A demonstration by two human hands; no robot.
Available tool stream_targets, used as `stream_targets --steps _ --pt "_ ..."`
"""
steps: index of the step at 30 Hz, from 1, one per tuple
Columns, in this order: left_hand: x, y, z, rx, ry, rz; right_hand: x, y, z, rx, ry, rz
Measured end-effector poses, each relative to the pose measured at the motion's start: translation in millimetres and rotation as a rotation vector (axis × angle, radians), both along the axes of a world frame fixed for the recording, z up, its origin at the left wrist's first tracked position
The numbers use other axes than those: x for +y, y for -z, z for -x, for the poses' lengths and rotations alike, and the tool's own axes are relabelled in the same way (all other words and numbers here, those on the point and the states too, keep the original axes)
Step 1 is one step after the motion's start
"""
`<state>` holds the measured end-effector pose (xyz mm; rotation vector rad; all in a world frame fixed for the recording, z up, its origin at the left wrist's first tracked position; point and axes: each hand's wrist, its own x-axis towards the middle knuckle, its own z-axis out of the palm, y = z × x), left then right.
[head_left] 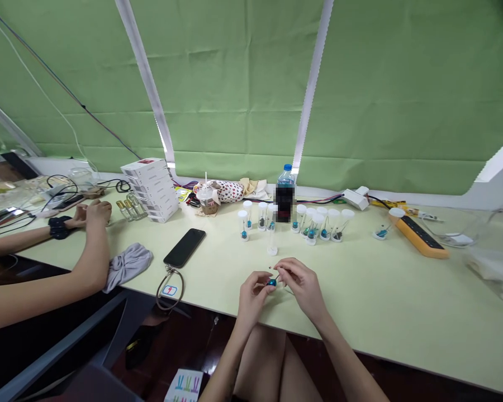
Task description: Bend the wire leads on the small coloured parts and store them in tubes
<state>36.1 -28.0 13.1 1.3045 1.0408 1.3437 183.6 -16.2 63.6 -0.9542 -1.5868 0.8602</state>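
L hand pinches a small blue part above the desk edge, R hand close beside it w/ fingers on a thin wire (too fine to make out more). Behind: row of white-capped clear tubes, blue bits inside, and a water bottle. Black phone lies left, toward a co-worker's hands; yellow power strip far right.

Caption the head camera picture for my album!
Left hand and right hand hold a small blue piece near a row of white-capped clear tubes.
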Motion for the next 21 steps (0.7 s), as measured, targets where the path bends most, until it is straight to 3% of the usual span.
stream_targets --steps 5,9,12,16,21 --pt "17 -14.2 9 0.033 -0.099 -0.069 22 -22.5 -19 0.058 0.107 -0.073" --pt "63 -40.6 5 0.174 -0.149 -0.267 49 -53.7 -28 0.091 0.228 -0.218" --pt "101 -49.1 -9 0.221 -0.098 -0.355 73 -70.8 -23 0.110 0.293 -0.295" --pt "128 -37.9 -23 0.282 -0.059 -0.372 100 -69.7 -12 0.092 0.258 -0.314" --pt "132 -20.4 -20 0.258 -0.084 -0.385 113 -52.3 -9 -0.015 0.172 -0.275"
